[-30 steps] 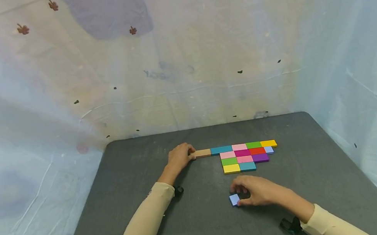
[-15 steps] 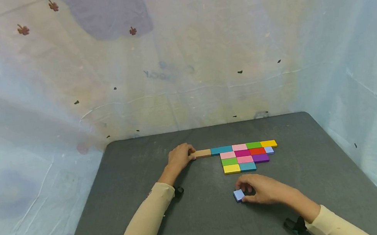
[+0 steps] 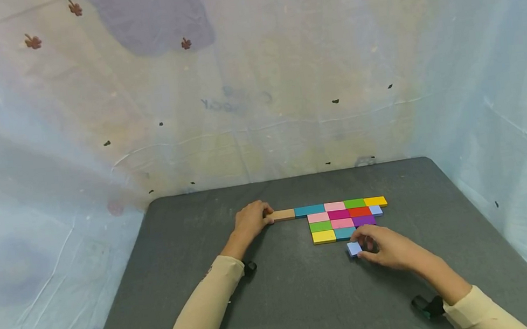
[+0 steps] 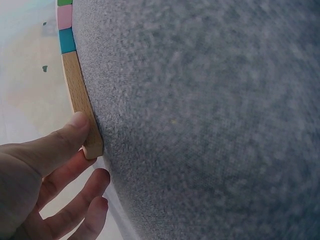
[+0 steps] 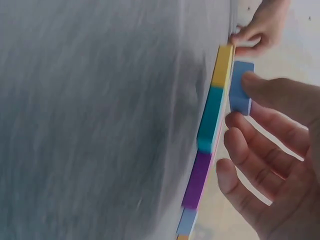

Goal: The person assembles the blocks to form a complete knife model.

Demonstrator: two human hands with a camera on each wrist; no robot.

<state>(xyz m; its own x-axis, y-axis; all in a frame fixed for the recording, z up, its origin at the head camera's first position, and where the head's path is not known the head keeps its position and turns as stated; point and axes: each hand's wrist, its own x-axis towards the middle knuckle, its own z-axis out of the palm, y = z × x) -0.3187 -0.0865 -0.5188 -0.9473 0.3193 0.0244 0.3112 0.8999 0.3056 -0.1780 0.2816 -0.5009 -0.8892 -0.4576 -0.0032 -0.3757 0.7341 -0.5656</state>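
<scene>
My left hand [image 3: 252, 220] pinches the left end of a plain wooden block [image 3: 283, 215], thumb on one face and a finger under its end in the left wrist view. That block adjoins a teal block [image 3: 309, 210] in the back row of coloured blocks. My right hand [image 3: 384, 245] holds a small light blue block [image 3: 354, 249] between thumb and finger, its other fingers loosely bent. The light blue block is just in front of the front row's teal block [image 3: 345, 233]; a yellow block [image 5: 223, 65] and a purple block [image 5: 197, 180] show beside it in the right wrist view.
The blocks lie flat in stepped rows, with pink, green, red and magenta ones among them. Another light blue block [image 3: 375, 210] ends the second row. A dark grey table [image 3: 279, 304] lies beneath, and a patterned pale sheet [image 3: 254, 78] hangs behind it.
My right hand has carried the small light blue block away from me and to the right, up near the front row. My left hand has stayed on the wooden block.
</scene>
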